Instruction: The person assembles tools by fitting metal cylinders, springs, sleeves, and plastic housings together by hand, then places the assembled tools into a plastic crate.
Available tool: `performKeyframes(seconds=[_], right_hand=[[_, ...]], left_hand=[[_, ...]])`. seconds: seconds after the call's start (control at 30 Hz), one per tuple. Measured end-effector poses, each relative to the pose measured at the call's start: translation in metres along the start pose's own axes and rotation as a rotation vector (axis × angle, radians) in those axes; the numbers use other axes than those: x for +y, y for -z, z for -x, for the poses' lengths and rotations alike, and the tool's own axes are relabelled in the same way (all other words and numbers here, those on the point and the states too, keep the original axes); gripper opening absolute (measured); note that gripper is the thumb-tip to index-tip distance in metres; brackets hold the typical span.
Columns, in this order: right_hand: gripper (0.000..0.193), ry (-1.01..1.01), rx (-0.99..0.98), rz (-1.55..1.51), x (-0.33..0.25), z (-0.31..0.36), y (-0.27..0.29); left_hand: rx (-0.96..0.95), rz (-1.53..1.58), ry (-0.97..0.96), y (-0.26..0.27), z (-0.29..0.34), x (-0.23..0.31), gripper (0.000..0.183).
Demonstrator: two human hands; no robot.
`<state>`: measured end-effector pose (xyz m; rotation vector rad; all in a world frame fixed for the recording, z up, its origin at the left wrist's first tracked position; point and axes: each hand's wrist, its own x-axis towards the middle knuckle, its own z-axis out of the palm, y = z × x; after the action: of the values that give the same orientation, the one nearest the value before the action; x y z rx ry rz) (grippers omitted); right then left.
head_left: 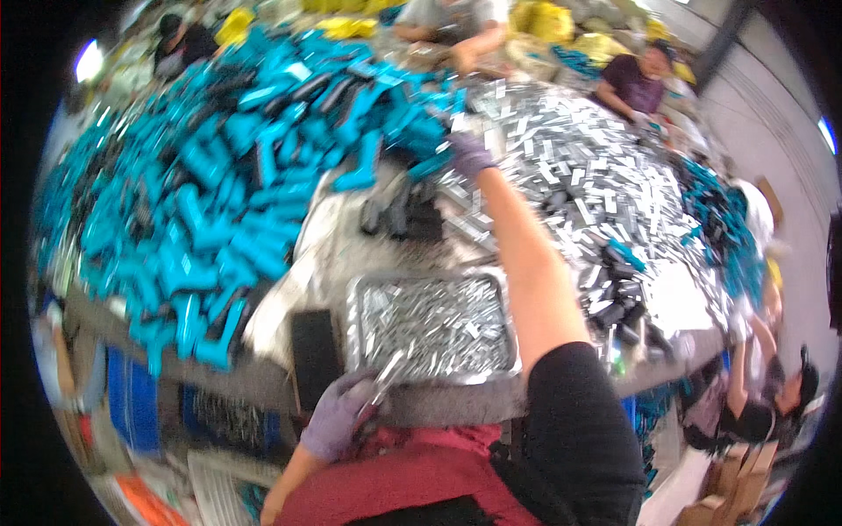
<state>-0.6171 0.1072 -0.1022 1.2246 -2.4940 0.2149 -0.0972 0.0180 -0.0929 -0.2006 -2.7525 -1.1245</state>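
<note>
My left hand (340,415), in a purple glove, is closed around a slim shiny metal piece (387,377) at the tray's near left corner. The piece's exact kind is blurred. My right hand (471,155), gloved in purple too, reaches far forward to where a teal heap meets a silvery one. Beside its fingers lies a teal plastic piece (430,167); motion blur hides whether the fingers grip it. A metal tray (353,320) full of small silvery parts sits before me on the table. Several dark pieces (399,215) lie just beyond the tray.
A big heap of teal handle-shaped pieces (202,228) covers the left side. Silvery metal parts (579,158) are piled on the right. A dark flat block (315,355) stands left of the tray. Other people (636,83) work around the table.
</note>
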Motion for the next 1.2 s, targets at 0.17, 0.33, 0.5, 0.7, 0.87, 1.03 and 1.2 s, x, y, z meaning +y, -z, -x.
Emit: performKeyframes(seconds=[0.17,0.33,0.5,0.7,0.87,1.03,1.2], right_hand=[[0.04,-0.108,-0.263,-0.008,-0.064,-0.005,0.032],[0.04,-0.036,-0.12,-0.199,-0.054,0.042,0.088],[0.042,-0.361,-0.038,-1.433,-0.101,0.161,0.185],[0.031,-0.466,-0.128,-1.483,-0.16,0.258,0.233],[0.025,-0.779,-0.166,-1.54,-0.157,0.283,0.241],[0.024,-0.873,-0.276,-1.656,-0.152,0.292,0.233],[0.024,-0.914,-0.258,-1.682,-0.155,0.296,0.232]], left_hand=[[0.119,1.291,0.759,0.008,0.001,0.017,0.054],[0.052,1.384,0.725,0.01,-0.018,0.027,0.06],[0.004,1.397,0.687,0.011,-0.019,0.034,0.056],[-0.244,1.356,0.632,-0.009,-0.024,0.037,0.045],[-0.415,1.456,0.566,-0.018,-0.022,0.051,0.034],[-0.441,1.47,0.655,-0.024,-0.014,0.054,0.031],[-0.417,1.477,0.651,-0.023,-0.01,0.059,0.032]])
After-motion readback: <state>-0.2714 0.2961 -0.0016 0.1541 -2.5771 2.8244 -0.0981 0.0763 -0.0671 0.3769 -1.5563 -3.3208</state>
